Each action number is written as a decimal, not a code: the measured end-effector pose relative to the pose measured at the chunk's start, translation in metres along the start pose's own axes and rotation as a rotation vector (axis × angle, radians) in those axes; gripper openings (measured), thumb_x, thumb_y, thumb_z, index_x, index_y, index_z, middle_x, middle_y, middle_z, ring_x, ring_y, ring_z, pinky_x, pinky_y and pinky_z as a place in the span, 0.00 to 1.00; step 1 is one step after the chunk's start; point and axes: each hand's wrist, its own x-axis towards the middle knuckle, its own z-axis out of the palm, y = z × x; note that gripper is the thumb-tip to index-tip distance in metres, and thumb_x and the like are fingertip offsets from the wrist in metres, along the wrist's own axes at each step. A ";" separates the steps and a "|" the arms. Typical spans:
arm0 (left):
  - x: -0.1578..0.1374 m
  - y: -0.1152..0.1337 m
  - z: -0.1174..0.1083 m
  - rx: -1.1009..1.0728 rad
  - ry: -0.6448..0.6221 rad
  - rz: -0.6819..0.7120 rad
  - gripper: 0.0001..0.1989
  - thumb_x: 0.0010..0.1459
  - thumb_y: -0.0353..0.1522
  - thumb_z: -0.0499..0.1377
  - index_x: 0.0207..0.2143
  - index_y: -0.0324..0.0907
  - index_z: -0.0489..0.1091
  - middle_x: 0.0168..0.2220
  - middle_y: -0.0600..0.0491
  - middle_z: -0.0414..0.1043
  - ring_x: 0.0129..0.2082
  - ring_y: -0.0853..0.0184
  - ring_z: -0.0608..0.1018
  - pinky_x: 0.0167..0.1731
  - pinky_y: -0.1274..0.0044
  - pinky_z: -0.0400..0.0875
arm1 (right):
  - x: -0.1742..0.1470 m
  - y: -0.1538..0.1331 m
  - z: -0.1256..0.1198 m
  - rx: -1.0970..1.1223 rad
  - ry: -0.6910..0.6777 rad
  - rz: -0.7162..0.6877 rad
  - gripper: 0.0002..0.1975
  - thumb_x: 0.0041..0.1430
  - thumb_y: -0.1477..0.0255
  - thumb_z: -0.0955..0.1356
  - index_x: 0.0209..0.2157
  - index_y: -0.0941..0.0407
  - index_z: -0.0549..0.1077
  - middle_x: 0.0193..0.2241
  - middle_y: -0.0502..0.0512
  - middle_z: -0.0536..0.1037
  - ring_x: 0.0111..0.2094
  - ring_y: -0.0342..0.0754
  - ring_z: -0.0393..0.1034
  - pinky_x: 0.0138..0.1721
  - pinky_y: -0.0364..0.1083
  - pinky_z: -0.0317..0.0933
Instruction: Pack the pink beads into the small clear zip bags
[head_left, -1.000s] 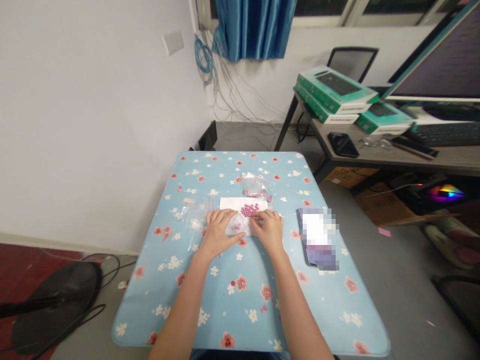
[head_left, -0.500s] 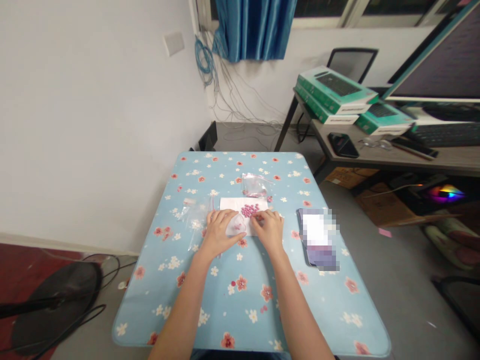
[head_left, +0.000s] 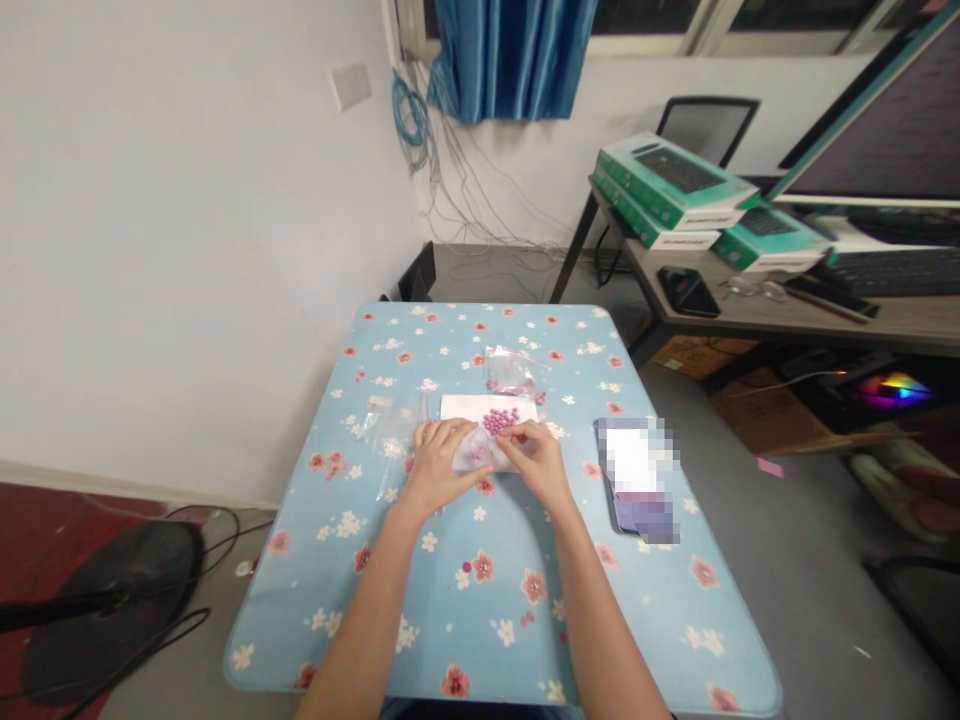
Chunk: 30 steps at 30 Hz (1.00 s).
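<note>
My left hand [head_left: 441, 465] curves its fingers and thumb around a small clear plastic bag [head_left: 465, 462], which has a few pink bits inside. Beneath the bag lies a white sheet of paper [head_left: 463, 406]. A cluster of small pink beads [head_left: 500, 420] rests on the paper just beyond my fingers. My right hand [head_left: 538, 462] is closed in a pinch at the near edge of the beads, its fingertips close to the bag. Whatever sits between those fingertips is too small to make out.
Another clear bag with pink bits [head_left: 511, 372] lies behind the paper. More clear bags [head_left: 390, 440] are left of my left hand. A phone [head_left: 637, 480] lies at the right on the flowered table [head_left: 495, 620]. A desk [head_left: 795, 310] with keyboard boxes [head_left: 675, 185] stands at right.
My right hand has shifted slightly left, its pinched fingertips going from the beads toward the bag. The left hand keeps its place on the bag.
</note>
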 end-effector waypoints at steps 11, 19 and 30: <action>0.000 0.003 -0.001 -0.016 0.003 -0.003 0.27 0.51 0.44 0.62 0.51 0.45 0.64 0.49 0.49 0.69 0.50 0.59 0.68 0.55 0.64 0.52 | -0.003 -0.005 0.006 0.061 -0.084 -0.023 0.07 0.54 0.67 0.68 0.29 0.55 0.76 0.25 0.51 0.73 0.32 0.48 0.65 0.39 0.47 0.57; 0.000 0.001 -0.001 0.000 -0.005 0.007 0.28 0.50 0.44 0.63 0.52 0.46 0.64 0.49 0.49 0.69 0.49 0.58 0.69 0.55 0.63 0.53 | 0.000 0.001 0.001 -0.039 -0.002 -0.009 0.09 0.56 0.67 0.66 0.33 0.54 0.77 0.27 0.52 0.75 0.31 0.48 0.66 0.39 0.48 0.57; 0.000 0.001 -0.001 -0.003 -0.001 0.003 0.27 0.49 0.43 0.63 0.52 0.47 0.65 0.48 0.50 0.70 0.49 0.58 0.69 0.55 0.63 0.53 | -0.002 0.015 0.001 -0.473 0.044 0.065 0.10 0.57 0.67 0.65 0.36 0.53 0.77 0.29 0.53 0.75 0.37 0.51 0.63 0.39 0.48 0.47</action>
